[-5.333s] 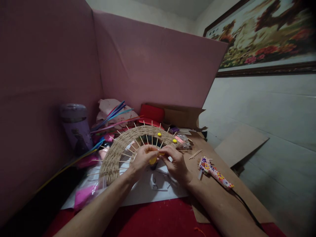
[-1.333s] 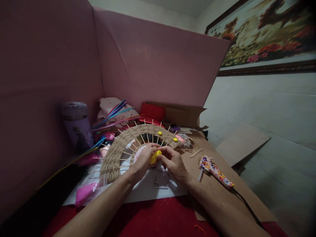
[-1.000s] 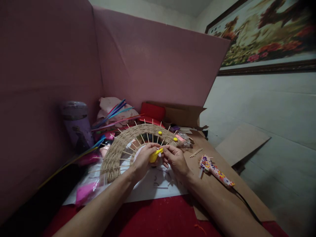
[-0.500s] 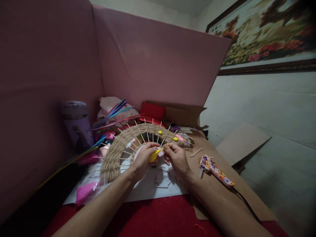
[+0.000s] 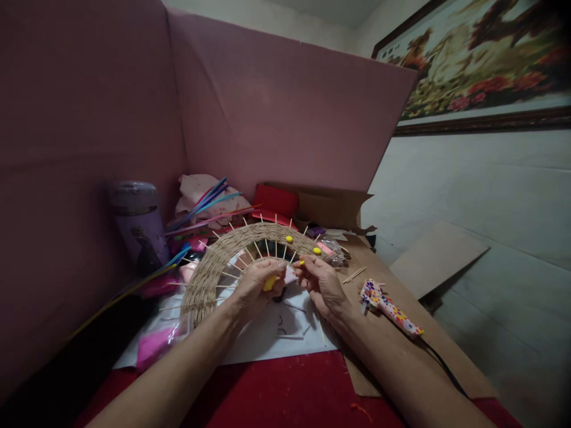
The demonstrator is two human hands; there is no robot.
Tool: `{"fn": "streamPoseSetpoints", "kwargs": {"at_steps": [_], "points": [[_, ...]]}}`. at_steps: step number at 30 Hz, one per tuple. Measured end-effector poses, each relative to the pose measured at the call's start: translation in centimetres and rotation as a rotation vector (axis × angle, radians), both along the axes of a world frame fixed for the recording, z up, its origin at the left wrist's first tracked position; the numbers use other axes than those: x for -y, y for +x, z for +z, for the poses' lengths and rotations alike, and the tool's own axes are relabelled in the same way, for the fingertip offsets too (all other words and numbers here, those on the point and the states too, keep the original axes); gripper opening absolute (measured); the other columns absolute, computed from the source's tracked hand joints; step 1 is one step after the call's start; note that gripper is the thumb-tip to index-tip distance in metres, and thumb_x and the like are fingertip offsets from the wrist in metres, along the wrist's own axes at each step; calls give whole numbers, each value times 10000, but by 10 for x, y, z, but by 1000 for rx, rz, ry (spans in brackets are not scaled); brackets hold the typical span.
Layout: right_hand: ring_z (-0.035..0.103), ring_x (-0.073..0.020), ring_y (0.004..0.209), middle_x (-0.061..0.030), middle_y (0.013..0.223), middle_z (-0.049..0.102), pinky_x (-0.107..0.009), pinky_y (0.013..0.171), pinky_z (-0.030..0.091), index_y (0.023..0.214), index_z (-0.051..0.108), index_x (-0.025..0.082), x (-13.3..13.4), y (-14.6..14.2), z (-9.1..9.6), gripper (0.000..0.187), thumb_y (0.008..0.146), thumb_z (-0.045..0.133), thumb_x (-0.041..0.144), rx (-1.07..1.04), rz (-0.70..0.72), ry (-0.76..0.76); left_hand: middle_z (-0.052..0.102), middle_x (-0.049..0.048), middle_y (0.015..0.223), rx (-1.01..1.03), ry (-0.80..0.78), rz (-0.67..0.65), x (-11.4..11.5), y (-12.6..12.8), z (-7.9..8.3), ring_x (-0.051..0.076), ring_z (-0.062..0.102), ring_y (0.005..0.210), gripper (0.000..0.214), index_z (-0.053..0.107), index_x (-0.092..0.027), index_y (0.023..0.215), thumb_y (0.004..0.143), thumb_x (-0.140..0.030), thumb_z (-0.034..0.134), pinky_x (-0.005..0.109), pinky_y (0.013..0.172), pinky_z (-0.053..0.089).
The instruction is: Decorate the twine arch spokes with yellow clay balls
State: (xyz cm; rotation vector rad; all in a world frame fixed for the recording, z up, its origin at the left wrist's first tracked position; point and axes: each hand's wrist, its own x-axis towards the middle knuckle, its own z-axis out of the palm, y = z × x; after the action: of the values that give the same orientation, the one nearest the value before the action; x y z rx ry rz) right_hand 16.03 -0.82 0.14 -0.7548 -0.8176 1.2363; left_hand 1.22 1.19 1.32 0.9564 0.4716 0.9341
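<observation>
Near frame centre — grips yellow lump (image 5: pixel 269 283) in left hand (image 5: pixel 256 288), pinches small yellow bit (image 5: pixel 302 262) in right hand (image 5: pixel 325 286) — now separated, apparently portioned off.

Red tabletop (image 5: pixel 285 383) runs toward the wearer from below the left fingers (image 5: pixel 267 268) and right fingers (image 5: pixel 313 266). White sheet (image 5: pixel 254 346) lies on it, under both. Woven arch (image 5: pixel 200 288) over the sheet, left of and beyond left fingers. Pink packet (image 5: pixel 154 346) at sheet's left edge, nearer than left fingers. Brown cardboard (image 5: pixel 428 353) right of right fingers, bearing loose sticks (image 5: pixel 354 275) near them, flower-patterned tool (image 5: pixel 391 311) further out. Orange scrap (image 5: pixel 360 409) on the red, near side of right fingers.
</observation>
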Motion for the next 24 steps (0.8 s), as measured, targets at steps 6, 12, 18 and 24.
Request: {"fn": "streamPoseSetpoints", "kwargs": {"at_steps": [6, 12, 18, 24], "points": [[436, -50, 446, 42, 582, 542, -143, 374, 313, 840, 624, 154, -2, 3, -3, 228, 685, 746, 268, -98, 97, -21, 564, 7, 630, -22, -37, 0, 0, 0, -2, 63, 470, 495, 265, 593, -112, 903, 645, -127, 652, 184, 452, 285], [575, -115, 593, -25, 689, 634, -193, 471, 429, 844, 669, 149, -2, 3, -1, 199, 713, 717, 290, -66, 132, -11, 598, 15, 625, -90, 17, 46, 1, -1, 0, 47, 429, 373, 280, 567, -113, 926, 665, -177, 644, 171, 361, 229], [506, -67, 527, -9, 665, 625, -155, 437, 394, 807, 679, 138, -1, 2, 1, 241, 627, 795, 247, -91, 163, -30, 489, -49, 450, -87, 52, 39, -1, -2, -1, 36, 329, 291, 275, 566, -129, 897, 756, -356, 631, 159, 306, 138], [481, -58, 493, 7, 626, 595, -155, 417, 373, 737, 622, 145, 1, 1, 1, 256, 653, 780, 327, -60, 142, -23, 474, -54, 455, -116, 57, 49, -1, -2, -1, 37, 331, 300, 290, 575, -137, 868, 742, -388, 649, 156, 301, 151]]}}
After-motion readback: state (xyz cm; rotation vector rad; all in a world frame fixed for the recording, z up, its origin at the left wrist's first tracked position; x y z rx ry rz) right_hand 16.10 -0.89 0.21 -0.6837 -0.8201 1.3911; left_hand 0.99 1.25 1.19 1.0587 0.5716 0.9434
